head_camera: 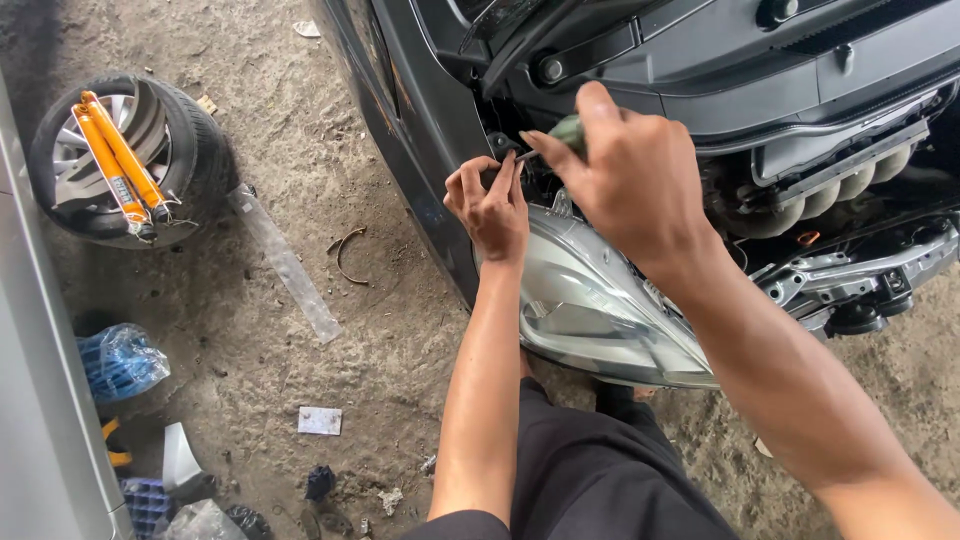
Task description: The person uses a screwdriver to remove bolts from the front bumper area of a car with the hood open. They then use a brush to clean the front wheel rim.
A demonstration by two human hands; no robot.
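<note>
A dark car stands with its bonnet up, and its clear headlight (pixel 590 300) sits at the front corner. My right hand (pixel 620 165) grips a green-handled screwdriver (pixel 568 132), whose thin shaft points left toward the top edge of the headlight. My left hand (pixel 490 205) is curled at the tip of the shaft, fingers pinching something small and dark there; what it is I cannot make out. Both hands hover over the gap between headlight and fender (pixel 420 130).
On the dirt floor at left lies a wheel (pixel 130 150) with two orange shock absorbers (pixel 115 160) on it. A clear plastic sleeve (pixel 285 265), a curved metal clip (pixel 345 250), a blue bag (pixel 120 360) and scraps lie about. A pale panel (pixel 40 400) runs along the left edge.
</note>
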